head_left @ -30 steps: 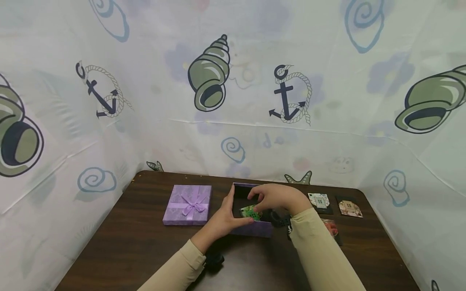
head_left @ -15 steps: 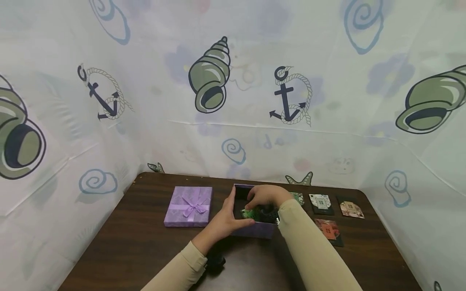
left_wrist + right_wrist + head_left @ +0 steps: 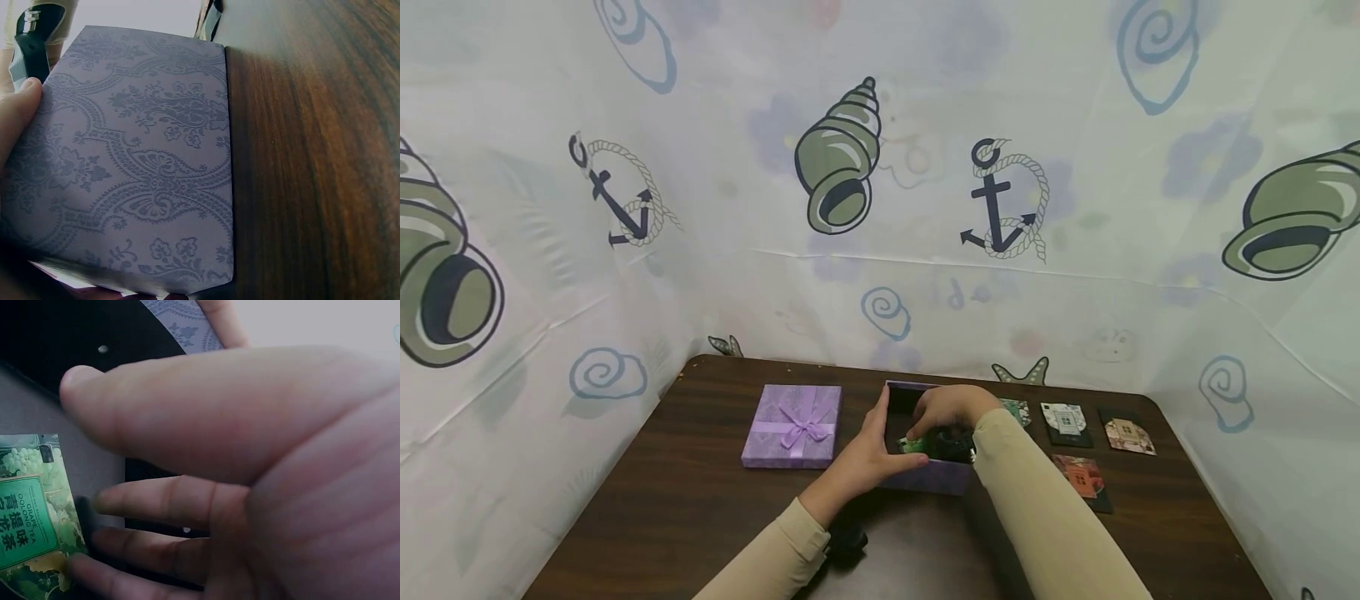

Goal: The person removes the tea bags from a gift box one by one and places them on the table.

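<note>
A purple patterned gift box (image 3: 934,479) stands uncovered on the table. My left hand (image 3: 867,457) holds its left corner, thumb at the near wall's rim and fingers along the left side; the left wrist view shows the thumb (image 3: 24,112) over the rim of the patterned wall. Inside the box reaches my right hand (image 3: 955,405). A green grape oolong tea bag (image 3: 37,519) lies flat at its fingertips in the right wrist view, with the thumb well apart from the fingers. In the head view, only part of the tea bag (image 3: 913,446) shows beneath that hand.
Left of the box lies its purple lid (image 3: 793,427) with a ribbon bow. Several flat packets are at the right: a greenish one (image 3: 1018,411) partly behind the right arm, a white one (image 3: 1066,422), a beige one (image 3: 1127,433) and a red one (image 3: 1082,478).
My right hand has moved left and lower into the box, and the green tea bag is now more covered by it. The left hand keeps its hold on the box.
</note>
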### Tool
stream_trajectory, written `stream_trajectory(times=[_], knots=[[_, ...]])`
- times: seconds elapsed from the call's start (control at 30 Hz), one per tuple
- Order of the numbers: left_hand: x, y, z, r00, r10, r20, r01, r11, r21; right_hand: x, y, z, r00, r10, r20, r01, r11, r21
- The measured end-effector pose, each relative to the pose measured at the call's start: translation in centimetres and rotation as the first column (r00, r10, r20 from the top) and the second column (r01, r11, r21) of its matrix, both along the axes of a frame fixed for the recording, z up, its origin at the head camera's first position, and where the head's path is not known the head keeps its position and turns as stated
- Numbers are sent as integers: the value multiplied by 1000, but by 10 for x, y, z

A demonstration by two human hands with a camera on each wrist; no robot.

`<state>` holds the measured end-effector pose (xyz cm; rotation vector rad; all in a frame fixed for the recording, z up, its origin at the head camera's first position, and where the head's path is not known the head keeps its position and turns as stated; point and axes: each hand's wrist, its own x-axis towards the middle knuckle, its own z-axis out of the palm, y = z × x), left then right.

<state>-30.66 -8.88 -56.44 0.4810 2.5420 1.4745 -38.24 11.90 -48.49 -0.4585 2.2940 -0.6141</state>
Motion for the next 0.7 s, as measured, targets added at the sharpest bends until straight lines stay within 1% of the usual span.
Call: stream_trajectory(times=[0.13, 0.3, 0.4, 0.53, 0.7], knots=[[1, 1, 0, 1000, 0, 17, 0, 1000, 10, 2, 0, -2, 1000, 13, 10, -13, 1000, 10], [2, 4, -1, 1000, -11, 14, 10, 1000, 15, 3, 3, -2, 998, 54, -30, -52, 997, 61], [2, 5, -1, 1000, -13, 11, 13, 1000, 20, 3, 6, -2, 996, 69, -51, -65, 995, 74], [2, 5, 1, 1000, -12, 4, 12, 1000, 19, 3, 8, -3, 997, 58, -56, -55, 997, 49], [1, 4, 1, 1000, -8, -10, 8, 1000, 6, 3, 8, -2, 998, 45, -38, -45, 999, -15]])
